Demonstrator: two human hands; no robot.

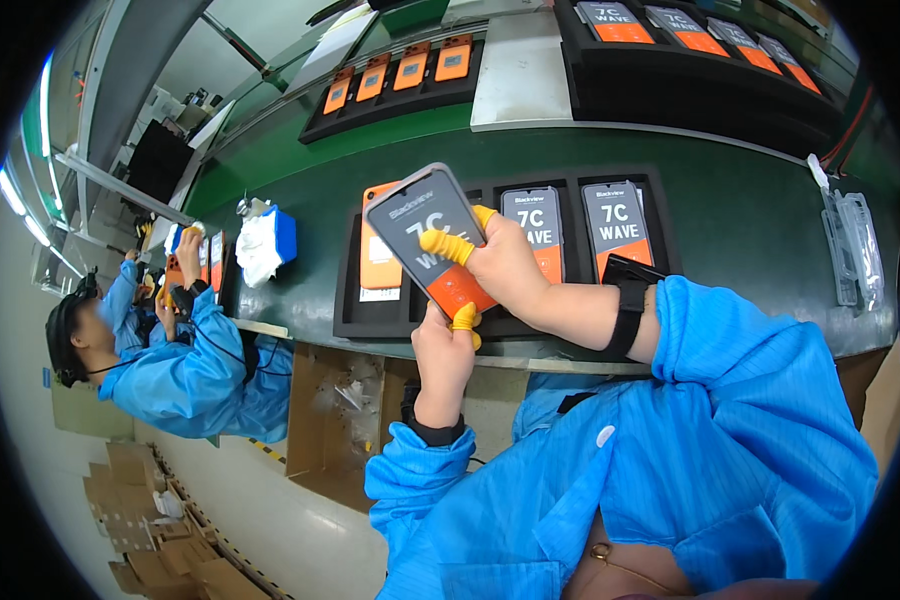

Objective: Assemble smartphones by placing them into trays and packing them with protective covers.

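Between my two hands is a smartphone with a grey and orange film on its front, tilted above a black foam tray. My left hand grips its lower end, the thumb in a yellow finger cot. My right hand holds its right side, with yellow cots on the fingers, one lying across the film. In the tray, an orange-backed phone lies in the left compartment, partly covered by the held phone. Two film-covered phones, a middle one and a right one, lie in other compartments.
Farther back are a tray of orange-backed phones and a black tray of filmed phones. A blue box with white cloth stands left, a clear plastic case right. A co-worker sits at left. A cardboard box is below the table edge.
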